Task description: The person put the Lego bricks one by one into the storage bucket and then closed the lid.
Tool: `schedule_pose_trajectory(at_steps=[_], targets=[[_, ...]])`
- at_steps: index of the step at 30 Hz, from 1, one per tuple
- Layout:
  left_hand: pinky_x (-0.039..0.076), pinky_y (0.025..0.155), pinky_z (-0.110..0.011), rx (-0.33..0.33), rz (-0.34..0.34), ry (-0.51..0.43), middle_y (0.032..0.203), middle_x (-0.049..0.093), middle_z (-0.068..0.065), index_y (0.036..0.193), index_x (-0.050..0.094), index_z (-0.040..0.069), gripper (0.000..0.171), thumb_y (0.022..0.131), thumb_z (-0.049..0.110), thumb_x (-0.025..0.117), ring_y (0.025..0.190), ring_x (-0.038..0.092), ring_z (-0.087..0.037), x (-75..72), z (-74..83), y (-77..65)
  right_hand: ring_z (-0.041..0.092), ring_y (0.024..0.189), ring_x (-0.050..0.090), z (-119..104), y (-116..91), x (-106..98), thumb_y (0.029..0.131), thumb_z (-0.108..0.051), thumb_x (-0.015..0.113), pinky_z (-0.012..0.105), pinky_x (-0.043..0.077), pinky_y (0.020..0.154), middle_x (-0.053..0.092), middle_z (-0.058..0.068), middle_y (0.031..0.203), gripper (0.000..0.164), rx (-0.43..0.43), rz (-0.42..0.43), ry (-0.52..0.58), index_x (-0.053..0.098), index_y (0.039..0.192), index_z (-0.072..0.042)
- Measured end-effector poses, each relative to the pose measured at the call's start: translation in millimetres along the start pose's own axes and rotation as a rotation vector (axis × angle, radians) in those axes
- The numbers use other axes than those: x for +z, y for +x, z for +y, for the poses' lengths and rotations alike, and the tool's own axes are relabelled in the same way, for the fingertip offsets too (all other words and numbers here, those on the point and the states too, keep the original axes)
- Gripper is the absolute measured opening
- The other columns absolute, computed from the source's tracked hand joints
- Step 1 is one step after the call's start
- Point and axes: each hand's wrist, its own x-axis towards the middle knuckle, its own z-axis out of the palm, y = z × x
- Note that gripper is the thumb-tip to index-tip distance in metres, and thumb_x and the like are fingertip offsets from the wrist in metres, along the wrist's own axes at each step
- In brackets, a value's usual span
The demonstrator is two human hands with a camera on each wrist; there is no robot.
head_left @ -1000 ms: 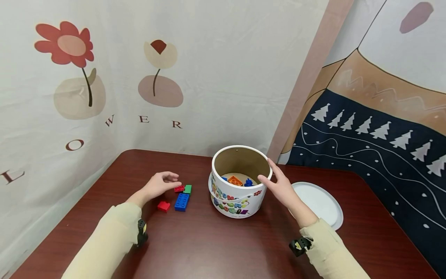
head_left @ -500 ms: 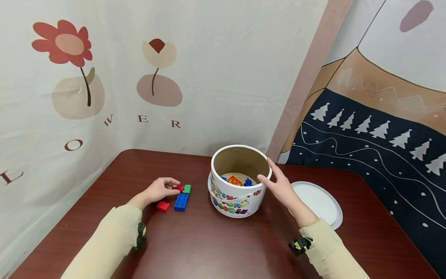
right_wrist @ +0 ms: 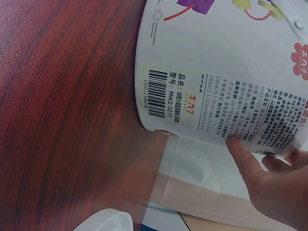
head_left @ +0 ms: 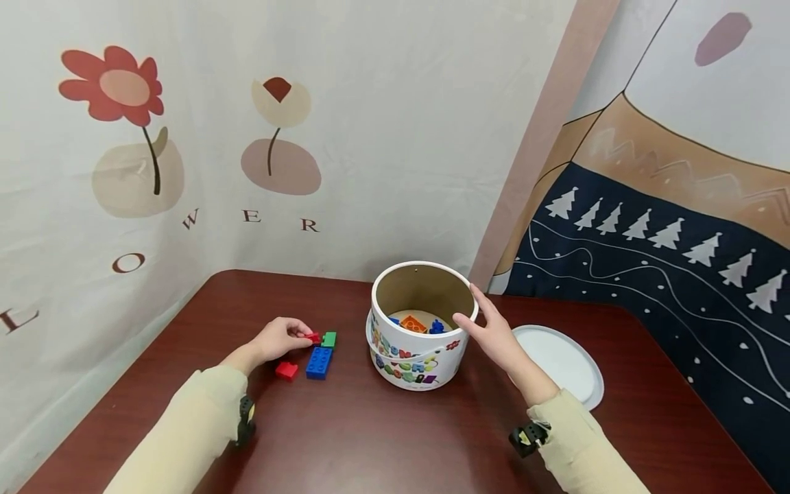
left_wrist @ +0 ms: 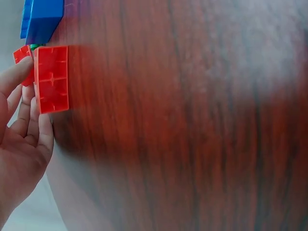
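Note:
In the head view my left hand pinches a small red building block between thumb and fingers, beside a green block. A larger blue block lies just in front of these. Another red block lies apart, nearer to me; the left wrist view shows this red block close by the fingers. My right hand touches the right side of a white bucket, fingers spread near its rim. In the right wrist view the thumb presses the bucket's printed label.
Orange blocks and a blue piece lie inside the bucket. A round white lid lies on the brown table behind my right forearm. Printed curtains hang along the table's far side.
My left fingers have come down and closed round the red block beside the green one. My right hand stays on the bucket. The head view has shifted slightly.

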Motion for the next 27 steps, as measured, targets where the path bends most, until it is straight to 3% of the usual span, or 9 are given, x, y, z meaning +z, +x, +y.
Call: schedule_pose_trajectory(at_steps=[13,20,27], targets=[[0.048,0.071,-0.026,0.004,0.066,0.037,0.092,0.064,-0.011,0.098,0.063,0.001,0.023,0.086,0.020,0.067,0.083,0.054,-0.019,-18.5,1.6,-2.6,0.038,0.137,0.029,-0.7,0.9,0.1,0.090,-0.042,0.056,0.059,0.033,0.103,0.019,0.014,0.155,0.077,-0.010,-0.005,-0.005,0.015,0.151,-0.020],[0.048,0.072,-0.026,0.003,0.090,0.050,0.093,0.063,-0.011,0.102,0.062,0.001,0.025,0.087,0.021,0.065,0.085,0.054,-0.020,-34.1,12.0,-3.7,0.037,0.136,0.030,-0.6,1.0,1.1,0.090,-0.042,0.056,0.058,0.035,0.103,0.020,0.013,0.155,0.077,-0.002,-0.009,0.001,0.015,0.151,-0.021],[0.047,0.068,-0.026,0.048,0.114,0.066,0.089,0.062,-0.011,0.101,0.062,-0.001,0.026,0.088,0.022,0.065,0.081,0.052,-0.019,-51.0,30.6,-1.8,0.037,0.136,0.030,-0.5,0.5,-0.1,0.090,-0.043,0.057,0.058,0.035,0.103,0.020,0.013,0.155,0.077,-0.007,0.001,0.002,0.015,0.151,-0.021]])
